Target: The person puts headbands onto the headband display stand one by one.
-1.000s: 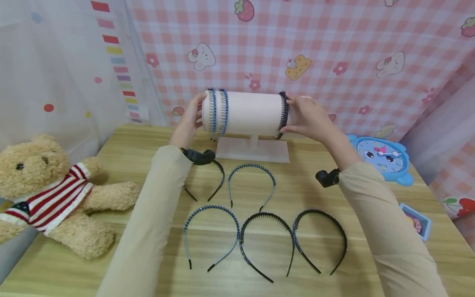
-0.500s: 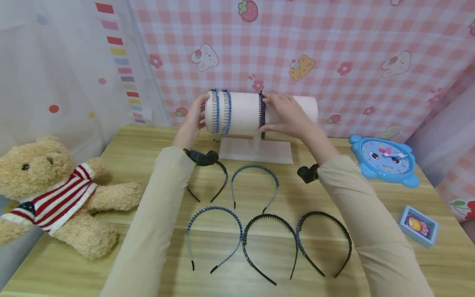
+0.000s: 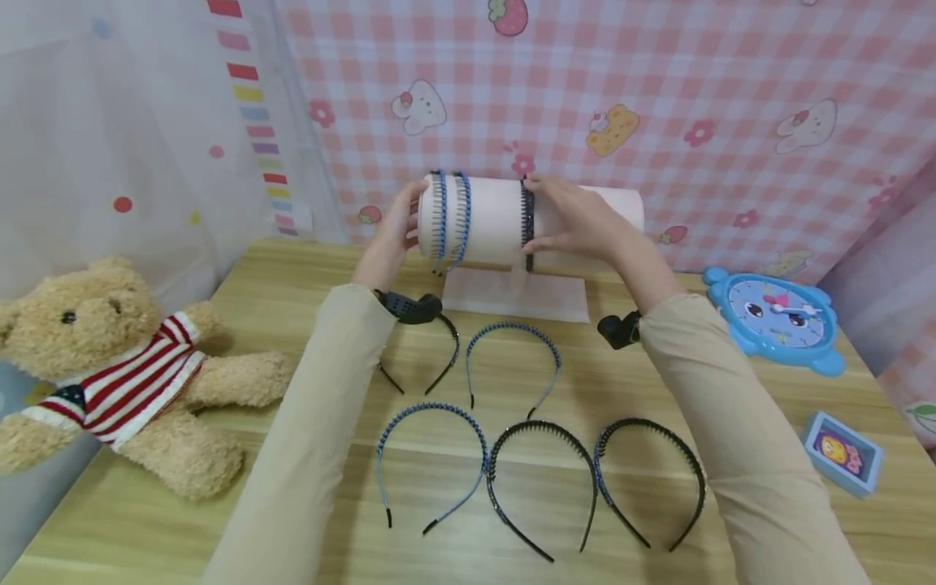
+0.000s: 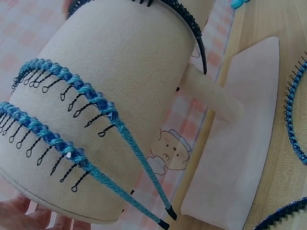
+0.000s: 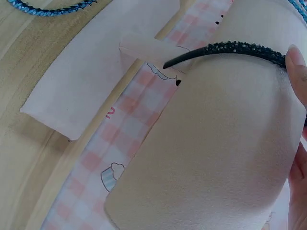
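Left hand (image 3: pixel 393 231): gripping roll (image 3: pixel 491 215), fingers partly hidden
Right hand (image 3: pixel 582 221): gripping black band (image 3: pixel 529 219) on roll
Blue bands (image 3: pixel 464 218): two hugging roll, two lying on surface (image 3: pixel 292 272)
Dark bands (image 3: pixel 541 423): three lying there, one part-hidden

Pink-checked cloth (image 3: pixel 658 81) behind a wood-grained table (image 3: pixel 629 382)

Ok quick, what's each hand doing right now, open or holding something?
Left hand: closed, holding the end of the white roll.
Right hand: closed, holding the black headband on that roll.
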`<state>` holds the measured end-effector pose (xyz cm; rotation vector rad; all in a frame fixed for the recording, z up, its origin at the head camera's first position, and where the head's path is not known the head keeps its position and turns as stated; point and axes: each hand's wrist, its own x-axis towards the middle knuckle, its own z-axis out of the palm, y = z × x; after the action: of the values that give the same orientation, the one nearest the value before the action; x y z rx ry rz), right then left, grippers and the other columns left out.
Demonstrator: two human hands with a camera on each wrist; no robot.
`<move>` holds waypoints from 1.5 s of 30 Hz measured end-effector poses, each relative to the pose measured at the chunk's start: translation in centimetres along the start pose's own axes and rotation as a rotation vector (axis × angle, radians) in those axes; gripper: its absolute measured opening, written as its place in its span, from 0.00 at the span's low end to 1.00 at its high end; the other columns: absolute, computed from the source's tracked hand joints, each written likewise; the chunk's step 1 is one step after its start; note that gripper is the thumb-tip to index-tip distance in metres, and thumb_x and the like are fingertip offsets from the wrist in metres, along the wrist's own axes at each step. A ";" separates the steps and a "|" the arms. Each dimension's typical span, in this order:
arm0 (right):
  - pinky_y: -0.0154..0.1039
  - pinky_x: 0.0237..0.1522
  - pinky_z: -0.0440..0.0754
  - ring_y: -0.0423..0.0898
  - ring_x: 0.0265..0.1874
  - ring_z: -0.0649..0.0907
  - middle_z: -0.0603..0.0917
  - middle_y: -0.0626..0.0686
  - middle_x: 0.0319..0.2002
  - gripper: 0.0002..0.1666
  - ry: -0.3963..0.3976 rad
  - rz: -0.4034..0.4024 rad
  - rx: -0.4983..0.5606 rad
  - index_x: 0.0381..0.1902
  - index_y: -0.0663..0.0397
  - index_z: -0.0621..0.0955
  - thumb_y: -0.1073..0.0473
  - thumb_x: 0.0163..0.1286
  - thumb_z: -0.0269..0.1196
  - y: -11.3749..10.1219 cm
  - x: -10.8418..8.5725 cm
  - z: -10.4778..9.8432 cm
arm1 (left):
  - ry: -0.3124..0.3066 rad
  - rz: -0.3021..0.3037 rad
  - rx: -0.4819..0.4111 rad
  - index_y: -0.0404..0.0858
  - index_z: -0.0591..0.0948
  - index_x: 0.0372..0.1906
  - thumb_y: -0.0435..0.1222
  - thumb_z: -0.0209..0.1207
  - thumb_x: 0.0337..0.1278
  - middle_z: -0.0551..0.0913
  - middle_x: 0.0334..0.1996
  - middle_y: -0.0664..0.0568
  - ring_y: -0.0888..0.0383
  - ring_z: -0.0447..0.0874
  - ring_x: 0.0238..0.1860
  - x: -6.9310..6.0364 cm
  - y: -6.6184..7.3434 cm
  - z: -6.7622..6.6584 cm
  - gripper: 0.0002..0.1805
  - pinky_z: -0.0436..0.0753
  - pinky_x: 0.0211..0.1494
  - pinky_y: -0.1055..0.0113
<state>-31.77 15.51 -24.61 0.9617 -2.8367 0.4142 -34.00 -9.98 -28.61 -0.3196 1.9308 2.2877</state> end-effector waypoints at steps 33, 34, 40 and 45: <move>0.54 0.68 0.50 0.56 0.69 0.58 0.57 0.54 0.70 0.54 0.022 0.008 -0.073 0.69 0.54 0.56 0.38 0.51 0.66 -3.8 2.3 2.3 | -0.020 0.001 0.001 0.49 0.74 0.39 0.51 0.48 0.58 0.76 0.38 0.60 0.64 0.73 0.37 -0.2 -0.6 0.0 0.13 0.68 0.44 0.69; 0.54 0.68 0.50 0.56 0.69 0.58 0.56 0.55 0.70 0.54 0.021 0.009 -0.073 0.69 0.53 0.56 0.38 0.52 0.66 -3.8 2.3 2.3 | -0.024 -0.001 0.002 0.48 0.74 0.40 0.51 0.48 0.59 0.75 0.40 0.60 0.63 0.73 0.38 -0.3 -0.5 0.1 0.13 0.68 0.45 0.69; 0.52 0.68 0.51 0.56 0.68 0.60 0.58 0.55 0.70 0.55 0.064 0.008 -0.025 0.70 0.49 0.53 0.41 0.51 0.67 -2.8 1.2 2.2 | -0.019 0.001 0.014 0.47 0.74 0.44 0.51 0.48 0.58 0.75 0.43 0.58 0.63 0.73 0.38 -0.5 -0.6 0.3 0.16 0.68 0.45 0.68; 0.52 0.66 0.56 0.56 0.65 0.63 0.63 0.56 0.67 0.51 0.187 -0.029 -0.011 0.68 0.50 0.58 0.44 0.50 0.69 -1.2 -1.3 1.6 | -0.006 0.004 0.012 0.46 0.74 0.48 0.51 0.49 0.57 0.76 0.48 0.57 0.63 0.74 0.41 -0.5 -0.4 -0.1 0.19 0.68 0.48 0.68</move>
<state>-30.05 14.86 -26.16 0.9101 -2.6517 0.4596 -33.41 -9.98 -28.92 -0.3068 1.9436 2.2756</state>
